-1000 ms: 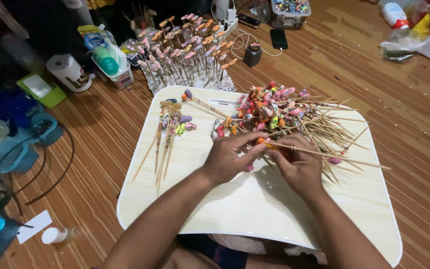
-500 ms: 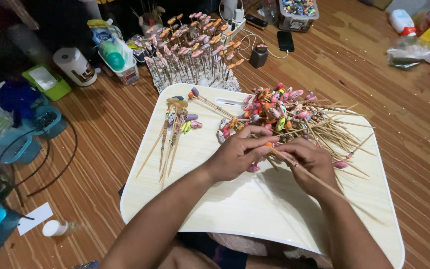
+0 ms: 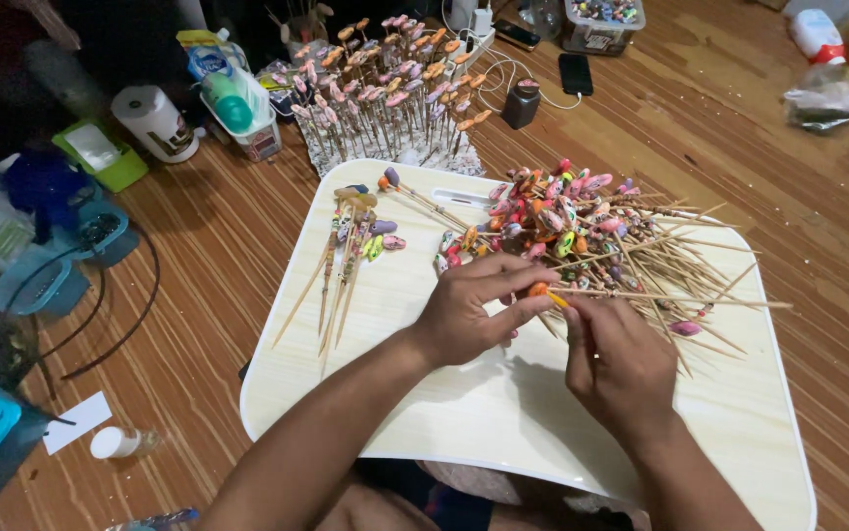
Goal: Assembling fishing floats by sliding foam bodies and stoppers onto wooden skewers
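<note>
Over a pale lap tray, the left hand pinched an orange bead while the right hand gripped its thin wooden skewer beside a heaped pile of beaded skewers.

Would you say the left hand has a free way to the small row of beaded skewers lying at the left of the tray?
Probably yes: the left hand pinches an orange bead, but bare tray lies between it and the beaded skewers, with nothing in between.

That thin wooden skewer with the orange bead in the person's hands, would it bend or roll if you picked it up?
The skewer looks thin and long, so probably light and slightly springy, perhaps snappable. Its orange bead, pinched between the left hand and right hand, likely makes it tip-heavy. On the white tray the bead might limit rolling.
</note>
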